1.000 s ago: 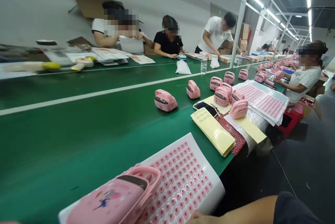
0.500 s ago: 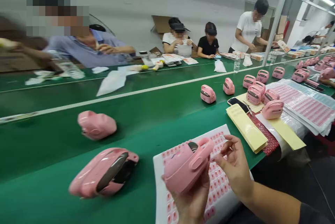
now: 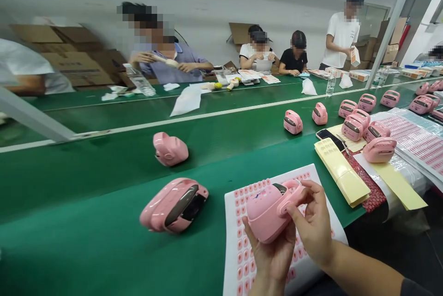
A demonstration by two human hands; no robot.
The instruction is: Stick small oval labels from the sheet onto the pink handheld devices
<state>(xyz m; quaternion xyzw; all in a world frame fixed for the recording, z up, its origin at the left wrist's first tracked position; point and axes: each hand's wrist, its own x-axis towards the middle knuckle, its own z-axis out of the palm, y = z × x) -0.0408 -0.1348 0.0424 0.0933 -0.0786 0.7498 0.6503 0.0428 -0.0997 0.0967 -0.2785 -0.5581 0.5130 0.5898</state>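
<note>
My left hand (image 3: 275, 252) is wrapped round the underside of a pink plastic device with a carry handle (image 3: 266, 215), holding it tilted. Small printed figures show on its pink face. At the round end of the handle, my right hand (image 3: 313, 224) is closed, thumb and fingers touching the device there. Whatever lies between those fingertips is too small to make out. Beneath both hands a white sheet of small pink stickers (image 3: 242, 229) lies on the green table. Another pink device with a dark panel (image 3: 175, 206) rests left of the sheet, and one more (image 3: 169, 149) stands behind it.
Several pink devices (image 3: 355, 125) stand at the right near a phone (image 3: 331, 140), folded yellow paper (image 3: 341, 171) and stacked sticker sheets (image 3: 415, 137). A metal post (image 3: 391, 28) rises from the line. Co-workers sit and stand across the table, near plastic bottles (image 3: 140, 80).
My right hand has moved in from beside the device and now touches the handle's round end. The view has swung left, so the scene sits further right.
</note>
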